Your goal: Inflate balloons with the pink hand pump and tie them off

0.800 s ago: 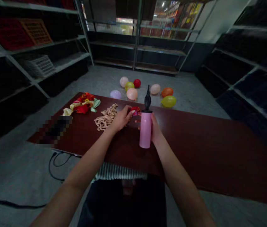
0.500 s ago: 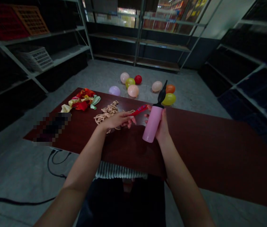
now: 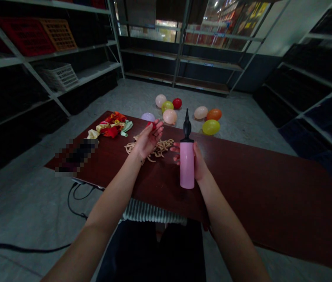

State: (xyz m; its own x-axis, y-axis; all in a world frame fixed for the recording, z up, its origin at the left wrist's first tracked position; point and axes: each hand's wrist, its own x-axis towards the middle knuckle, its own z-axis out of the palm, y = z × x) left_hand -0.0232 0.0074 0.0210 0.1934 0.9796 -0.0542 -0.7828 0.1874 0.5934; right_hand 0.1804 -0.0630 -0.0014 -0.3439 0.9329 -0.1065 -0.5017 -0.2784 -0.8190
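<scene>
"Both hands have moved since half a second ago," I say from far off. "My left hand (image 3: 146, 145) has turned to show its palm, and the pink tube-shaped pump with a black pointy top (image 3: 187, 164) now stands straight up, not leaning."

"How are your hands?"

"My left one is part open, fingers loosely curled, with a small, floppy red balloon (image 3: 151, 125) near the thumb and fingertips. My right hand (image 3: 200, 166) curls around the pump from behind, thumb on one side, fingers poking out on the other."

"Where's the red balloon?"

"Up off the shiny dark brown table (image 3: 251, 176), left of the pump and apart from it. Behind my left hand lies a heap of tan, wiggly strips (image 3: 163, 147)."

"And farther out?"

"A pile of floppy red, cream and green balloons (image 3: 112, 131) sits on the table's left. Past the table, round blown-up balloons (image 3: 211, 127) rest on the grey floor (image 3: 136, 92)."
</scene>
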